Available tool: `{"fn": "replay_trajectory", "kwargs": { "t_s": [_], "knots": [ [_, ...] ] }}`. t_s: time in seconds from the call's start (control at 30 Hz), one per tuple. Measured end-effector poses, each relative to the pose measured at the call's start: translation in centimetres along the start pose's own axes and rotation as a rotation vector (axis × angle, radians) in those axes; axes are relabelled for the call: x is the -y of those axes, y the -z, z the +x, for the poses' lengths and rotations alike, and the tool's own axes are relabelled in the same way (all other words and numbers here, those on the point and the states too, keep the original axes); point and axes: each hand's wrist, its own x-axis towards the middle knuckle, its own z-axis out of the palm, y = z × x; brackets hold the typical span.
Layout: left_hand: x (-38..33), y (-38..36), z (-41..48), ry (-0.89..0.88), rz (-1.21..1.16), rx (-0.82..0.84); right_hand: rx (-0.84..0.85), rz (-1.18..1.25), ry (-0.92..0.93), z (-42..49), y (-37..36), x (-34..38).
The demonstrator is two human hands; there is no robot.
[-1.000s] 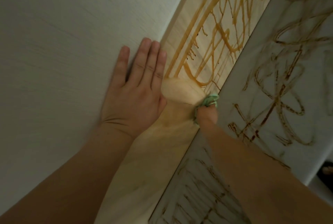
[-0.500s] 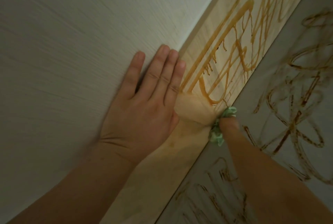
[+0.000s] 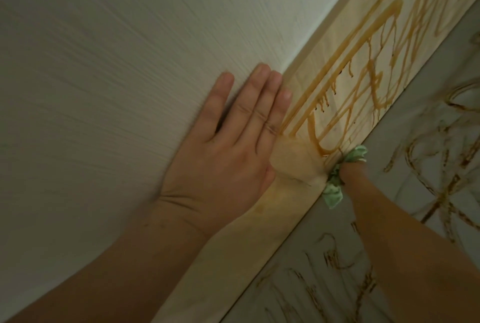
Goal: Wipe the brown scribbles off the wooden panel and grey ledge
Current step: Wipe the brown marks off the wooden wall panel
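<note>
Left hand [image 3: 223, 156] lies flat, fingers straight, on the white wall [image 3: 104, 75] just left of the wooden panel [image 3: 259, 239]. Right hand [image 3: 349, 170] grasps a green cloth [image 3: 333, 192] at the seam between panel and grey ledge [image 3: 311, 283]; brown scribbles [image 3: 374, 94] cover the far panel and the ledge

block: left hand [image 3: 220, 156], right hand [image 3: 349, 169] gripping cloth [image 3: 333, 194] | free: wooden panel [image 3: 330, 44] beyond, apparently

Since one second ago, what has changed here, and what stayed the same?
Almost nothing. The right hand holds the cloth at the same spot on the seam between panel and ledge; a bit more cloth shows below it. The left hand stays flat on the wall, and the scribbles look unchanged.
</note>
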Motion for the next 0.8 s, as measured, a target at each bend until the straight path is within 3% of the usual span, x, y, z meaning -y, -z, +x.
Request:
{"fn": "replay_trajectory", "kwargs": {
  "t_s": [0.2, 0.53, 0.6, 0.7, 0.8],
  "knots": [
    [0.0, 0.3, -0.1, 0.004, 0.004, 0.039, -0.059, 0.058, 0.209, -8.7, 1.2, 0.0],
    [0.1, 0.7, 0.0, -0.008, 0.056, 0.075, 0.027, 0.189, 1.063, -27.5, 3.3, 2.7],
    [0.1, 0.6, 0.0, -0.004, 0.056, 0.070, 0.005, 0.207, 1.033, -26.1, 3.5, 3.4],
    [0.1, 0.3, -0.1, -0.002, 0.040, 0.058, -0.036, 0.194, 0.744, -23.1, 4.3, 5.2],
    [-0.2, 0.3, -0.4, -0.023, 0.008, 0.049, -0.046, 0.180, 0.914, -24.9, 4.2, 4.4]
  ]
}}
